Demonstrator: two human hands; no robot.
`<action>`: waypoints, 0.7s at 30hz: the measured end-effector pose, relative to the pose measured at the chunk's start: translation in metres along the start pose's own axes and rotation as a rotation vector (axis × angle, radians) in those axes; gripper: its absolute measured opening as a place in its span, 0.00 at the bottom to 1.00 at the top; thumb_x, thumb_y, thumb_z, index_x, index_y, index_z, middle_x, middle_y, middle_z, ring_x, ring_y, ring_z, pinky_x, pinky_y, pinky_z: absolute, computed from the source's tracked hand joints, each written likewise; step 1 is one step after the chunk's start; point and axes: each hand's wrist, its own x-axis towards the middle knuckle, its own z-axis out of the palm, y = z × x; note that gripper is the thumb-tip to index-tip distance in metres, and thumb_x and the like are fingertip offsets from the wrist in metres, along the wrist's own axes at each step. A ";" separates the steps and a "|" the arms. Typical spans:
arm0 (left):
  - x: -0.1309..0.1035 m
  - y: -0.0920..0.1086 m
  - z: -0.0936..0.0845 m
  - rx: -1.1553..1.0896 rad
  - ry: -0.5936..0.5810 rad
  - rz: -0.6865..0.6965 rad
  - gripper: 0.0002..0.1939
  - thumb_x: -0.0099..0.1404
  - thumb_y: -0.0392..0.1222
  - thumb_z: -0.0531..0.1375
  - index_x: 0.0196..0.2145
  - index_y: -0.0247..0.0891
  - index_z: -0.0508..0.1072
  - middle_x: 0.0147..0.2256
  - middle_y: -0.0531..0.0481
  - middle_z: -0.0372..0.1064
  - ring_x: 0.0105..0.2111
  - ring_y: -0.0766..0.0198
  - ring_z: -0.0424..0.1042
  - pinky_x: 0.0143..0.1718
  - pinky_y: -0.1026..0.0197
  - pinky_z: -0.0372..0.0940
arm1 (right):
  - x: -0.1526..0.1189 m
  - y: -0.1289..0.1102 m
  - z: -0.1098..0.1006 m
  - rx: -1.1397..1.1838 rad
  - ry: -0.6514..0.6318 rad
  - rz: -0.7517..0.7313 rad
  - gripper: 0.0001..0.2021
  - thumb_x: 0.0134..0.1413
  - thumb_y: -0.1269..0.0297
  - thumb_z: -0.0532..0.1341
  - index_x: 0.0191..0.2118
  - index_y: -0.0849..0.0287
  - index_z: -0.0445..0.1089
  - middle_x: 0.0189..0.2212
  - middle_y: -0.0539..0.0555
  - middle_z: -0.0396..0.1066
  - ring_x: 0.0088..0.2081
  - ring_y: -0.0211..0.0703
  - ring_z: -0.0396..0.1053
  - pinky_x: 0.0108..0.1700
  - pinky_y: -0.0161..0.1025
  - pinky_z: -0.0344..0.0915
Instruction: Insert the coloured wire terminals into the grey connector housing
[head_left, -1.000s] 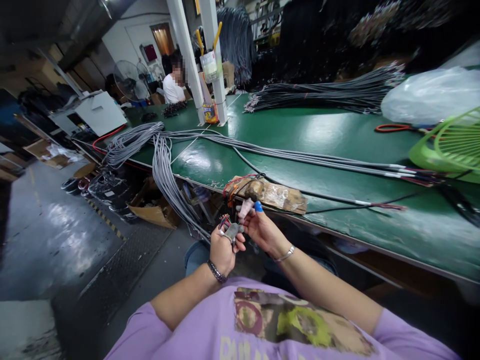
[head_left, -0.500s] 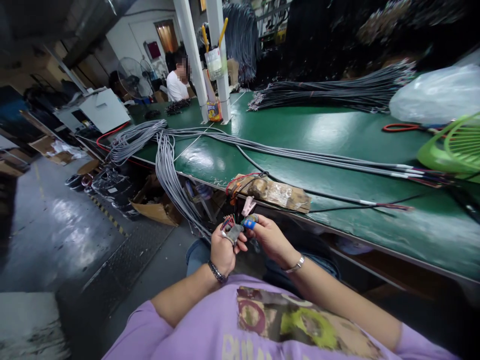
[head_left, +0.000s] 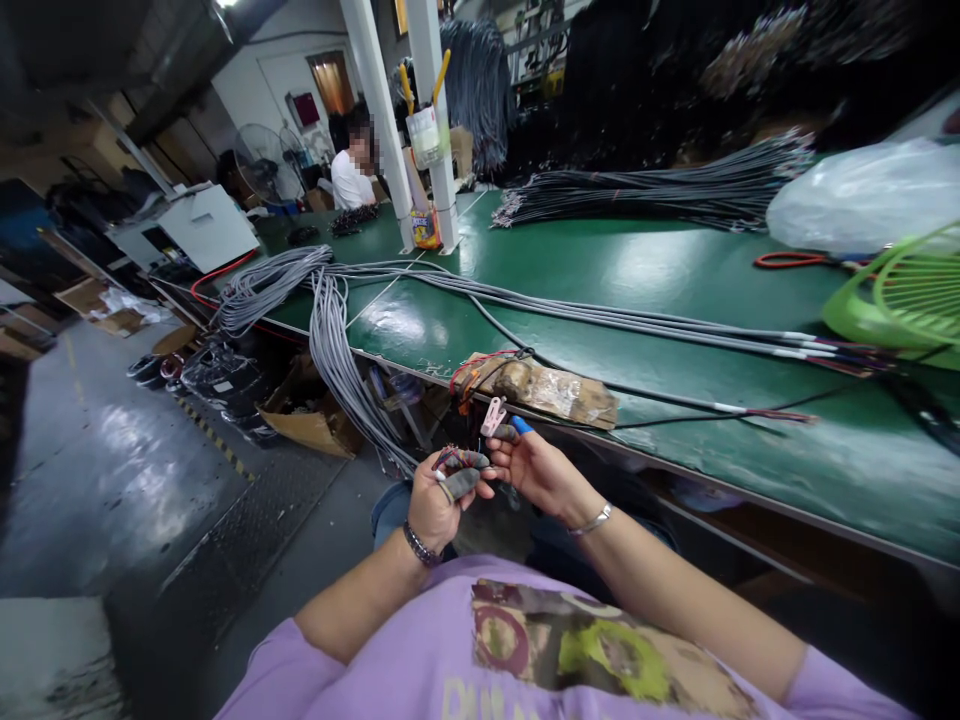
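My left hand (head_left: 437, 508) is closed around a small bunch of thin coloured wires (head_left: 448, 457), which shows above its thumb. Grey covers sit on that thumb and a finger. Close by on the right, my right hand (head_left: 541, 470) has its fingers apart, with blue tape on the raised thumb and a grey cover on one finger. Its lower fingertips are near the wire ends; whether they touch is unclear. A pink clip (head_left: 493, 415) is just beyond the right fingertips, at the table edge beside a taped cardboard piece (head_left: 555, 388).
Grey cables (head_left: 337, 340) lie across the green table (head_left: 637, 265) and hang over its front edge. Farther back are a dark cable bundle (head_left: 645, 195), a plastic bag (head_left: 862, 195) and a green fan (head_left: 907, 295). A person (head_left: 351, 178) sits beyond the white posts (head_left: 439, 130).
My right hand has opened from a pinch, its blue-taped thumb now lifted away from the wires. The wires in my left hand lie more sideways, pointing right.
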 end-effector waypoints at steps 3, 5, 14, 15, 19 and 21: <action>0.005 0.001 0.000 0.007 -0.010 0.049 0.15 0.44 0.42 0.70 0.29 0.33 0.75 0.25 0.46 0.74 0.19 0.65 0.71 0.15 0.69 0.47 | 0.006 -0.012 0.000 -0.066 -0.105 0.062 0.17 0.47 0.48 0.64 0.34 0.59 0.70 0.31 0.53 0.72 0.27 0.36 0.66 0.30 0.35 0.65; 0.009 0.001 -0.001 0.009 -0.025 0.078 0.14 0.45 0.42 0.69 0.29 0.32 0.75 0.26 0.45 0.75 0.19 0.66 0.71 0.15 0.69 0.47 | 0.009 -0.016 0.002 -0.177 -0.119 -0.022 0.17 0.44 0.50 0.67 0.32 0.60 0.71 0.28 0.51 0.70 0.25 0.34 0.64 0.28 0.33 0.63; 0.028 -0.003 -0.004 0.010 -0.108 0.052 0.13 0.47 0.43 0.68 0.30 0.32 0.75 0.27 0.45 0.76 0.18 0.68 0.70 0.13 0.70 0.45 | 0.019 -0.006 0.004 -0.234 0.019 -0.233 0.25 0.47 0.39 0.59 0.31 0.59 0.72 0.22 0.49 0.66 0.23 0.35 0.59 0.26 0.34 0.61; 0.030 -0.004 -0.005 0.012 -0.104 0.046 0.14 0.47 0.43 0.68 0.30 0.32 0.75 0.27 0.45 0.75 0.17 0.68 0.70 0.13 0.70 0.44 | 0.020 -0.006 0.005 -0.165 -0.011 -0.194 0.24 0.46 0.40 0.61 0.33 0.59 0.72 0.22 0.49 0.66 0.23 0.35 0.60 0.26 0.35 0.61; 0.032 -0.008 -0.006 0.027 -0.085 0.015 0.14 0.47 0.43 0.67 0.30 0.32 0.75 0.26 0.45 0.75 0.17 0.69 0.69 0.13 0.70 0.44 | 0.026 -0.005 0.009 0.005 0.016 -0.177 0.20 0.42 0.45 0.66 0.28 0.60 0.70 0.20 0.48 0.66 0.22 0.34 0.60 0.24 0.34 0.59; 0.033 -0.010 -0.007 0.043 -0.082 -0.001 0.14 0.47 0.43 0.67 0.30 0.32 0.74 0.26 0.45 0.75 0.16 0.69 0.69 0.13 0.70 0.44 | 0.027 -0.004 0.010 0.038 0.038 -0.191 0.20 0.41 0.46 0.68 0.26 0.61 0.70 0.20 0.48 0.67 0.22 0.34 0.60 0.24 0.33 0.59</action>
